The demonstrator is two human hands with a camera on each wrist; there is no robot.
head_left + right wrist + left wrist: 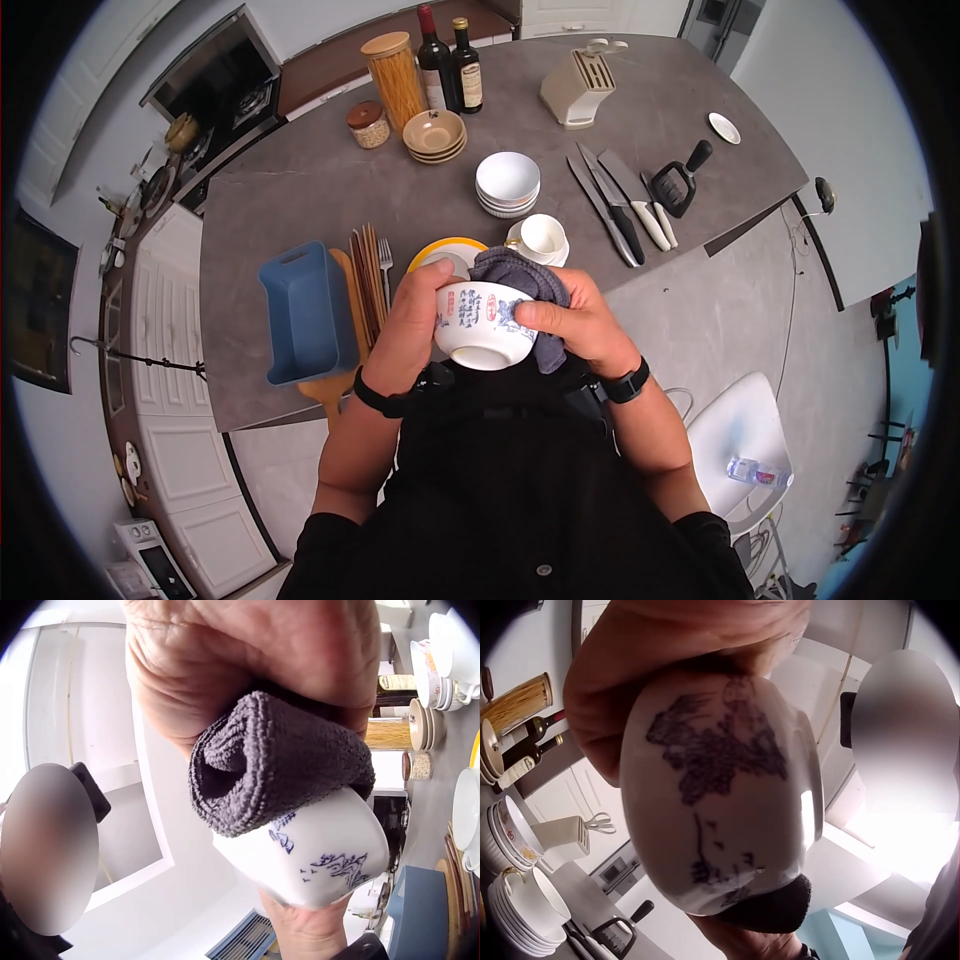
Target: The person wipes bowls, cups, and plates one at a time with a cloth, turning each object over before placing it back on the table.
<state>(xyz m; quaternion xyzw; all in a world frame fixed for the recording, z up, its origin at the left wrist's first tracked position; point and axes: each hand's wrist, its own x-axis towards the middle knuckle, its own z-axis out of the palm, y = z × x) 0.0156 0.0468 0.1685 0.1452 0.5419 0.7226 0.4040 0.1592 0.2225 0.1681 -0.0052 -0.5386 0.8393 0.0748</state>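
A white bowl (482, 328) with blue drawings and lettering is held tilted in front of the torso, its foot ring turned toward the body. My left hand (410, 322) grips its left side, thumb up by the rim. With my right hand (590, 322) I hold a bunched dark grey towel (512, 270) against the right side and rim, the thumb lying on the bowl's outer wall. In the right wrist view the folded towel (300, 761) sits between palm and bowl. The left wrist view shows the painted wall of the bowl (712, 787); its inside is hidden.
Beyond the hands stand a yellow-rimmed plate (447, 243), a white cup (541, 235) and stacked white bowls (508, 178). To the left are a blue bin (300, 320), chopsticks (368, 270) and a fork (386, 262). Several knives (607, 205) lie right, near a knife block (578, 90).
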